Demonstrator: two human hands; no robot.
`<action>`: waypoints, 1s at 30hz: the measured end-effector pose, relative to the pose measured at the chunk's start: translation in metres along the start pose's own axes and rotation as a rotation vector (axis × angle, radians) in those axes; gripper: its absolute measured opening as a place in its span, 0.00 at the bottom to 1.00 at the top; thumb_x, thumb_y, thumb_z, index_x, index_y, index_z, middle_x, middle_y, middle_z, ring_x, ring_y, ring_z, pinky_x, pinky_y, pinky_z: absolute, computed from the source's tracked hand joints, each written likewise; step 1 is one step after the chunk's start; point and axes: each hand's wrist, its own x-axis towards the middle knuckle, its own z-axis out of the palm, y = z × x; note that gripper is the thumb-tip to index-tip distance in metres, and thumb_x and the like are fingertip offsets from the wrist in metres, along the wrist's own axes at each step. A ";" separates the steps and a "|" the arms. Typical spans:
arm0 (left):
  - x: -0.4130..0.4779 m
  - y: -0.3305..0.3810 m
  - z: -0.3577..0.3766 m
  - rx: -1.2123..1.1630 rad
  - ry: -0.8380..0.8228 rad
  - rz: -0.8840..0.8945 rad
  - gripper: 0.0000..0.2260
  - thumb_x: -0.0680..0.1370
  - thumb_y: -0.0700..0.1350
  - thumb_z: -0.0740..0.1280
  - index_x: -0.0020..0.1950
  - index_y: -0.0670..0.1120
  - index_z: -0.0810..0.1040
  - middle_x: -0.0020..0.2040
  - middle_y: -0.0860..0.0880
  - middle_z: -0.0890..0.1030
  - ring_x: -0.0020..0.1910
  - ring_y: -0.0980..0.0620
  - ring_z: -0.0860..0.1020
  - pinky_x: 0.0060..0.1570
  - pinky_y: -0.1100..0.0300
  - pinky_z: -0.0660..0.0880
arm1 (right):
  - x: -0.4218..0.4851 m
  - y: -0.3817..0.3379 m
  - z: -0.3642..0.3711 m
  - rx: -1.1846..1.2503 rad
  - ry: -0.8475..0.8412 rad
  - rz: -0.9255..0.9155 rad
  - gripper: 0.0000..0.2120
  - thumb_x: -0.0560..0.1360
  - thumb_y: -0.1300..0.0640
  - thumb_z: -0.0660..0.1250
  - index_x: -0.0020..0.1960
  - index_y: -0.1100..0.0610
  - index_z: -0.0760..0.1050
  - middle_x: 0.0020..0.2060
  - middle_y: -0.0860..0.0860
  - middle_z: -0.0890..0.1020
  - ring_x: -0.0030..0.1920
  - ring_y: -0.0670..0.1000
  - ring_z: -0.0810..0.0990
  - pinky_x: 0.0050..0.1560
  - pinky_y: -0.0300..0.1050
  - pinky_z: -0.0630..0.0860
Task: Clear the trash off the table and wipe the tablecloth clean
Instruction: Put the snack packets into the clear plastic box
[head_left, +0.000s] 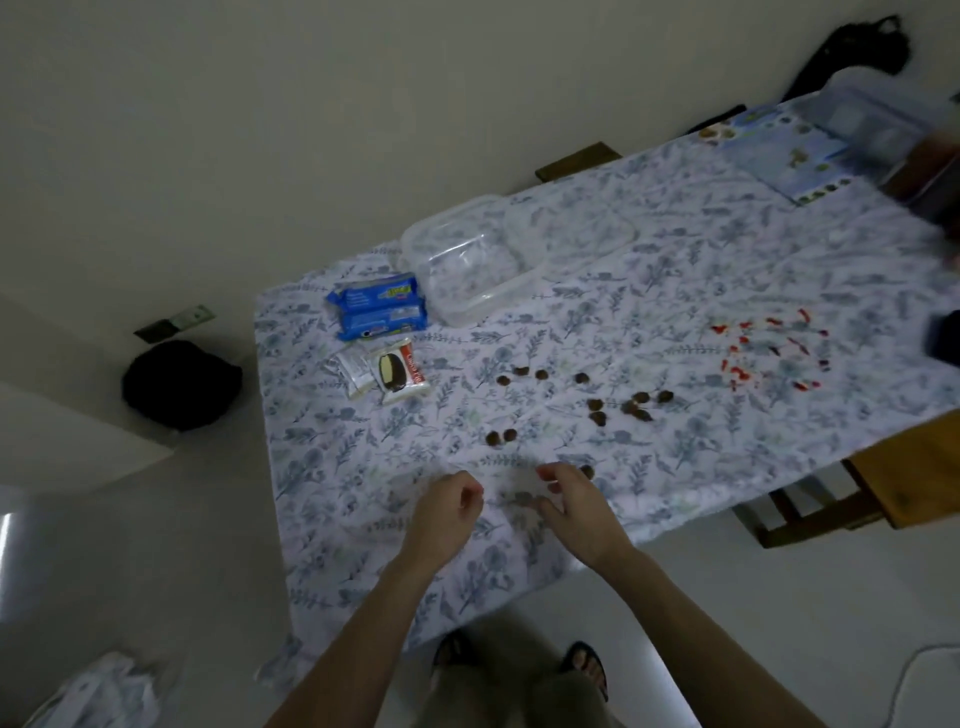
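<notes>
A floral tablecloth covers the table. Several small brown bits lie scattered across its middle, and one bit lies between my hands. Red scraps are strewn to the right. Blue cookie wrappers and two ice-cream wrappers lie at the left. My left hand hovers near the front edge with its fingers curled into the palm; whatever is inside is hidden. My right hand hangs over the cloth with loosely bent fingers just beside the near brown bit.
A clear plastic box and its lid stand behind the wrappers. A blue leaflet and another clear container sit at the far end. On the floor are a black bag and a white bag. A wooden seat stands right.
</notes>
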 end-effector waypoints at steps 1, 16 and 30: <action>0.004 0.009 0.005 -0.002 -0.008 0.007 0.05 0.79 0.42 0.64 0.49 0.44 0.78 0.45 0.48 0.80 0.44 0.51 0.78 0.47 0.57 0.75 | 0.001 0.005 -0.009 -0.002 0.009 0.002 0.18 0.77 0.56 0.63 0.66 0.58 0.69 0.62 0.55 0.73 0.60 0.52 0.75 0.56 0.41 0.70; 0.099 0.067 0.025 -0.094 0.009 0.148 0.04 0.79 0.42 0.63 0.47 0.46 0.76 0.44 0.49 0.79 0.40 0.52 0.77 0.45 0.55 0.77 | 0.055 0.024 -0.076 -0.088 0.078 -0.001 0.17 0.78 0.55 0.62 0.65 0.57 0.69 0.59 0.55 0.74 0.58 0.52 0.75 0.53 0.41 0.71; 0.121 0.006 -0.036 -0.116 0.197 -0.074 0.04 0.78 0.42 0.63 0.47 0.45 0.77 0.43 0.48 0.79 0.42 0.51 0.77 0.45 0.57 0.75 | 0.148 -0.024 -0.047 -0.105 -0.125 -0.152 0.17 0.78 0.55 0.63 0.65 0.57 0.69 0.58 0.54 0.75 0.57 0.51 0.75 0.56 0.42 0.72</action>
